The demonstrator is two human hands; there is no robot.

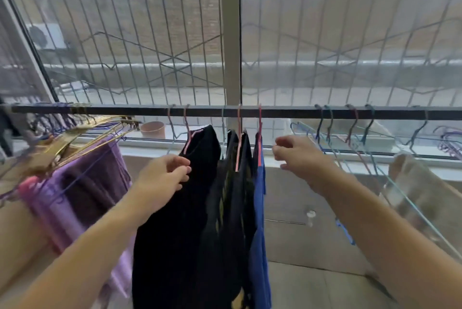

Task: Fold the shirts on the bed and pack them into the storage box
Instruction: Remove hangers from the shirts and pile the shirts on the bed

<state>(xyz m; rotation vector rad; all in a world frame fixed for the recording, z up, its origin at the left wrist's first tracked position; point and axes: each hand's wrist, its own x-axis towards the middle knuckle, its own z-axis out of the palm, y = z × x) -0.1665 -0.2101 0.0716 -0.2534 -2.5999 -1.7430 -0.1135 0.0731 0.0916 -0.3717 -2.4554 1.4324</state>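
Observation:
Three shirts hang on pink hangers from a dark rail [287, 111] in front of a window. My left hand [162, 176] grips the shoulder edge of the nearest black shirt [175, 221]. Behind it hangs a second black shirt [232, 208] with yellow print, then a blue shirt [258, 246]. My right hand [297, 156] hovers just right of the blue shirt's hanger, its fingers loosely curled and holding nothing. No bed or storage box is in view.
Purple cloth [82, 188] hangs on gold hangers [75, 136] at the left. Several empty wire hangers [350, 131] hang on the rail at the right, above a blurred beige garment [420, 191]. A pink pot [152, 129] stands on the windowsill. A metal grille covers the window.

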